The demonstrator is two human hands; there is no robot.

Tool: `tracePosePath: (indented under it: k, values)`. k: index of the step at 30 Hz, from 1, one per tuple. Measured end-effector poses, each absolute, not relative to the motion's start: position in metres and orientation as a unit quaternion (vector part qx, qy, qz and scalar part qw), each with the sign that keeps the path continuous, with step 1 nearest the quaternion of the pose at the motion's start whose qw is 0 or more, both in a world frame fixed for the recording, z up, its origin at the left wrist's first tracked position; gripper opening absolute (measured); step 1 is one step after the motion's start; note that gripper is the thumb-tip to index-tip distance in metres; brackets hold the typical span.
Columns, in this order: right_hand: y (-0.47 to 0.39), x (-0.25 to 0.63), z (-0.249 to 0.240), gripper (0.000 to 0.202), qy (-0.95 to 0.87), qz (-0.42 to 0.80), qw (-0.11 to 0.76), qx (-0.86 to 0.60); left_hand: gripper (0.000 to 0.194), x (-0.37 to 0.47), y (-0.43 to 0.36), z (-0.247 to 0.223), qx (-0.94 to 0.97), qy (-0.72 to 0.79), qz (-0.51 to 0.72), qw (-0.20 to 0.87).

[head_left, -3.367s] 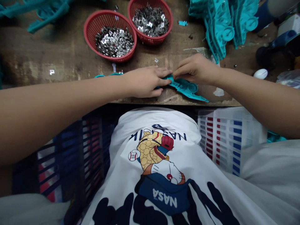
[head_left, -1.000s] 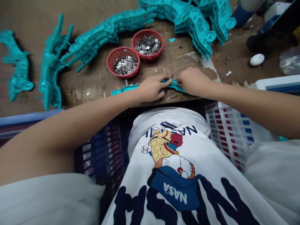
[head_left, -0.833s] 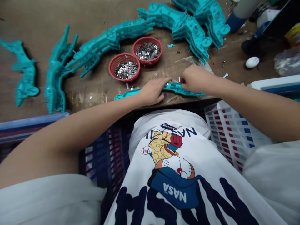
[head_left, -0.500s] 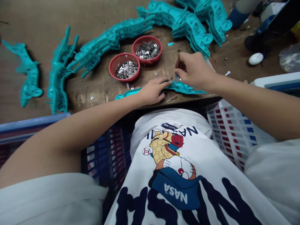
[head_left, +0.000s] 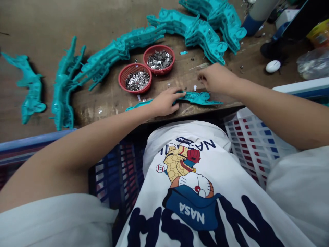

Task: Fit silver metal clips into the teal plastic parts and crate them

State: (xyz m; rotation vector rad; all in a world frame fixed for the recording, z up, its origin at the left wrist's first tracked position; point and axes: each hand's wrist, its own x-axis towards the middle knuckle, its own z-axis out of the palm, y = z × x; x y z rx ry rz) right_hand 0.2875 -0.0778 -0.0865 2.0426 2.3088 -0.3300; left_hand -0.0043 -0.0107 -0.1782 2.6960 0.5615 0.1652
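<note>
A long teal plastic part (head_left: 192, 97) lies along the table's near edge. My left hand (head_left: 167, 102) rests over its middle, thumb and fingers on it, and holds it down. The forearm and hand hide some of the part's left half. My right hand (head_left: 214, 78) is just above the part's right end, apart from it, with its fingers curled together. Whether anything is between those fingertips is hidden. Beyond the left hand stand two red baskets, the nearer one (head_left: 120, 82) and the farther one (head_left: 171, 65), both filled with small shiny metal pieces.
Stacks of teal parts (head_left: 102, 56) curve across the table (head_left: 77, 17), with a single part (head_left: 32, 89) at far left. A white oval object (head_left: 272, 66) and a plastic bag (head_left: 313, 65) lie at right. Plastic crates, one white (head_left: 246, 137) and one dark blue (head_left: 115, 168), stand below the edge.
My right hand has lifted off the teal part and moved right. The thin tool seen in its fingers earlier no longer shows. My left hand stays on the part; the view has shifted slightly.
</note>
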Motion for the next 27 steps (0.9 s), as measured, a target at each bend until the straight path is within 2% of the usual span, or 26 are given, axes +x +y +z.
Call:
tracePosePath:
  k: [3,6,8,10,12,14,16,19,23,25,27]
  values:
    - [-0.082,0.285,-0.087,0.036,0.734,-0.068,0.094,0.669,0.082,-0.006,-0.009,-0.173,0.962,0.189,0.036,0.196]
    - [-0.099,0.269,-0.086,0.047,0.793,-0.053,0.108,0.597,0.104,-0.009,-0.013,-0.165,0.968,0.175,-0.011,0.181]
    - [-0.11,0.257,-0.087,0.067,0.814,-0.077,0.137,0.559,0.111,-0.01,-0.016,-0.157,0.97,0.173,-0.041,0.164]
    - [-0.115,0.249,-0.089,0.081,0.81,-0.1,0.164,0.554,0.102,-0.008,-0.02,-0.144,0.97,0.179,-0.07,0.148]
    - [-0.111,0.249,-0.089,0.07,0.805,-0.122,0.162,0.557,0.089,-0.005,-0.024,-0.122,0.967,0.192,-0.104,0.132]
    - [-0.1,0.257,-0.086,0.057,0.805,-0.146,0.14,0.557,0.08,-0.002,-0.029,-0.093,0.963,0.218,-0.125,0.101]
    - [-0.085,0.274,-0.078,0.052,0.802,-0.178,0.115,0.558,0.076,-0.001,-0.033,-0.061,0.958,0.254,-0.118,0.058]
    - [-0.066,0.305,-0.067,0.05,0.78,-0.297,0.058,0.548,0.078,-0.008,-0.026,-0.021,0.952,0.299,-0.061,-0.003]
    - [-0.053,0.331,-0.061,0.058,0.678,-0.48,-0.089,0.549,0.083,-0.04,0.007,0.006,0.944,0.327,0.008,-0.039]
    - [-0.051,0.332,-0.06,0.068,0.651,-0.499,-0.124,0.558,0.075,-0.059,0.023,0.01,0.943,0.329,0.023,-0.05]
    - [-0.051,0.328,-0.057,0.077,0.67,-0.474,-0.122,0.558,0.066,-0.076,0.03,0.009,0.941,0.329,0.043,-0.064]
